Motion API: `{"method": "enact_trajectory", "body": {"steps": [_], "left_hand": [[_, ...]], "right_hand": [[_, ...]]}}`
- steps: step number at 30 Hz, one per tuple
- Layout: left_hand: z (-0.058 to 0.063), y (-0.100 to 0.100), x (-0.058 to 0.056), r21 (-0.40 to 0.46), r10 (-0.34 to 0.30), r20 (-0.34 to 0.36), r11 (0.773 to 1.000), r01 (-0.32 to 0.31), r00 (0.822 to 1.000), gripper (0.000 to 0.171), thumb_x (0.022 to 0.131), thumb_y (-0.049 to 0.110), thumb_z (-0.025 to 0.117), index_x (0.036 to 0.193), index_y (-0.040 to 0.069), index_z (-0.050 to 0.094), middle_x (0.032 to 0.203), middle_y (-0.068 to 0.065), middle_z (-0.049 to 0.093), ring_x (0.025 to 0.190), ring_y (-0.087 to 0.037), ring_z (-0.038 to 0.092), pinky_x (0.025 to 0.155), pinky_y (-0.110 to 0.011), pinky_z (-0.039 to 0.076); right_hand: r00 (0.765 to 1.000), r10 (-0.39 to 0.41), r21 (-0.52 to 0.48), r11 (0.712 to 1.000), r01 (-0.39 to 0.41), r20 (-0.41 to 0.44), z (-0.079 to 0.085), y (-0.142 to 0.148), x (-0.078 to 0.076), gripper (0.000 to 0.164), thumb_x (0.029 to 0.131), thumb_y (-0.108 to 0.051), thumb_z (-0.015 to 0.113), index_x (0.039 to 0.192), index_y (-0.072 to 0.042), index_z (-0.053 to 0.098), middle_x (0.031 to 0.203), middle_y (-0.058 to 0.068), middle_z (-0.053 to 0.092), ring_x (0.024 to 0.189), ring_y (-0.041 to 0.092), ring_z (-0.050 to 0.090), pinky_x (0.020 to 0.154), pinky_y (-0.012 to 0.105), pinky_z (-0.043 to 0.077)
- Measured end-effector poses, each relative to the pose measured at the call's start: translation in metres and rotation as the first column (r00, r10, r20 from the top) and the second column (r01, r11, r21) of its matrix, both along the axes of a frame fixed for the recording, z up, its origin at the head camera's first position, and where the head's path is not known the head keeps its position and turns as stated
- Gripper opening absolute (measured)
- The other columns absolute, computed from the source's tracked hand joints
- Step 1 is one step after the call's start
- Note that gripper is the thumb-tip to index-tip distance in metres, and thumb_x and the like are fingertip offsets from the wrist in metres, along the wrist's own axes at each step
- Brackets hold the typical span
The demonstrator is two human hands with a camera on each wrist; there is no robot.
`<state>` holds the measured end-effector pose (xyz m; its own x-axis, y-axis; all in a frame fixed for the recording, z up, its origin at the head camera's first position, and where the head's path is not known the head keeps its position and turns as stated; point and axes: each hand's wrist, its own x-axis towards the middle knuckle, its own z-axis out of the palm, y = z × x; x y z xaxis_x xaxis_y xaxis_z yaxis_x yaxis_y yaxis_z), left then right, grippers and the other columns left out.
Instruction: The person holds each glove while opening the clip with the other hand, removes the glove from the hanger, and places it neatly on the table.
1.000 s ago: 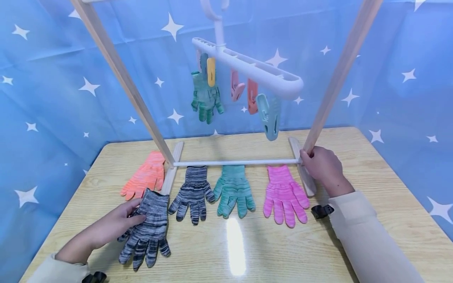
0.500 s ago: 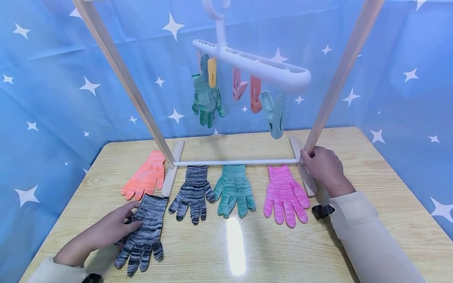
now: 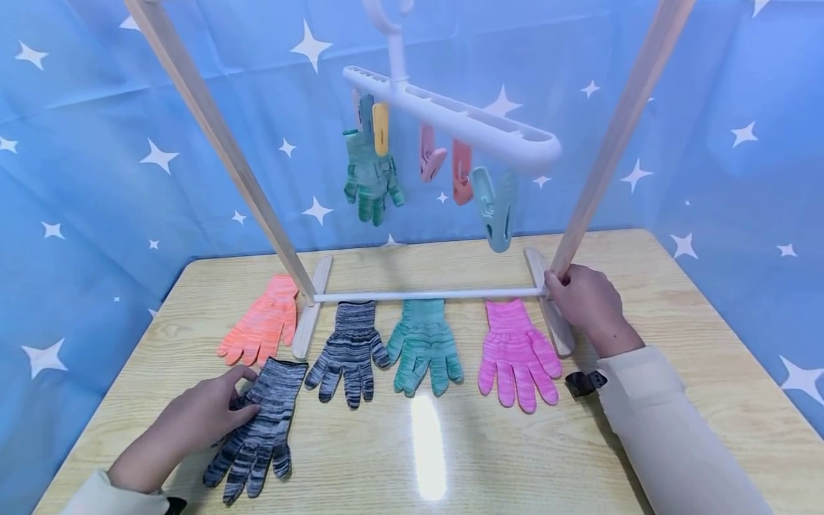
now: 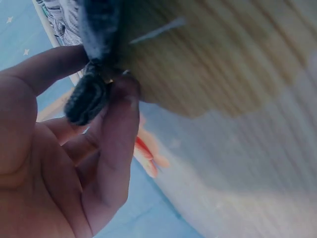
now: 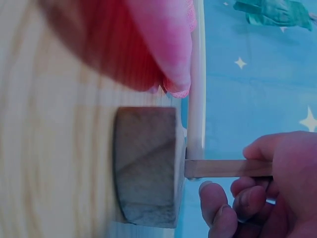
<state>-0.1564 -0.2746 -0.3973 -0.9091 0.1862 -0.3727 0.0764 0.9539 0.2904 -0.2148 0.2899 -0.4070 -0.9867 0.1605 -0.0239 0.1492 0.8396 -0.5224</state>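
My left hand [image 3: 193, 418] pinches a black-and-grey striped knit glove [image 3: 267, 422] along its thumb side. That glove lies slanted at the front left, fingers towards me; in the left wrist view a bunched fold of it sits between thumb and fingers. My right hand [image 3: 589, 307] grips the right wooden post [image 3: 605, 164] of a stand, low down near its foot [image 5: 146, 168]. A second grey striped glove [image 3: 350, 354], a green glove [image 3: 425, 350] and a pink glove [image 3: 518, 357] lie in a row before the crossbar [image 3: 431, 295]. An orange glove [image 3: 267, 322] lies at left.
A white hanger [image 3: 463, 121] hangs within the frame, its near end jutting towards me. Clips dangle from it, including a yellow clip [image 3: 381, 130] and a light-blue clip [image 3: 496, 211]. At its far end hangs a green glove [image 3: 372, 179]. The left post [image 3: 225, 150] leans inward.
The grey striped glove in my left hand has sunk slightly towards me and to the left, its fingers swinging left. The hanger has turned a little. My right hand keeps its grip on the post.
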Motion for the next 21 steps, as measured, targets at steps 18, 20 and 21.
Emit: {"method": "enact_trajectory", "body": {"steps": [18, 20, 21], "left_hand": [[0.0061, 0.0064, 0.0010, -0.128, -0.066, -0.079, 0.990, 0.055, 0.995, 0.052, 0.083, 0.029, 0.081, 0.126, 0.010, 0.060, 0.069, 0.006, 0.057, 0.056, -0.011, 0.051, 0.048, -0.031, 0.038], [0.0076, 0.0071, 0.0011, -0.133, -0.069, -0.090, 0.989, 0.056, 0.994, 0.053, 0.082, 0.029, 0.081, 0.126, 0.010, 0.060, 0.069, 0.006, 0.057, 0.055, -0.011, 0.051, 0.047, -0.031, 0.038], [0.0084, 0.0073, 0.0010, -0.133, -0.071, -0.099, 0.989, 0.057, 0.993, 0.053, 0.083, 0.029, 0.081, 0.127, 0.009, 0.060, 0.069, 0.006, 0.057, 0.055, -0.011, 0.050, 0.047, -0.031, 0.037]], "right_hand": [[1.000, -0.005, -0.002, 1.000, 0.005, 0.011, 0.0011, -0.0015, 0.0013, 0.051, 0.105, -0.043, 0.039, 0.099, 0.000, 0.064, 0.062, 0.006, 0.056, 0.053, 0.020, 0.050, 0.044, 0.033, 0.037], [1.000, -0.006, -0.007, 1.000, 0.006, 0.002, 0.0019, -0.0018, 0.0012, 0.050, 0.105, -0.043, 0.039, 0.098, 0.000, 0.064, 0.061, 0.006, 0.056, 0.053, 0.020, 0.050, 0.044, 0.033, 0.037], [1.000, -0.008, -0.009, 1.000, 0.008, -0.001, 0.0025, -0.0018, 0.0012, 0.050, 0.105, -0.043, 0.039, 0.098, 0.000, 0.064, 0.061, 0.006, 0.055, 0.052, 0.020, 0.050, 0.044, 0.033, 0.036]]}}
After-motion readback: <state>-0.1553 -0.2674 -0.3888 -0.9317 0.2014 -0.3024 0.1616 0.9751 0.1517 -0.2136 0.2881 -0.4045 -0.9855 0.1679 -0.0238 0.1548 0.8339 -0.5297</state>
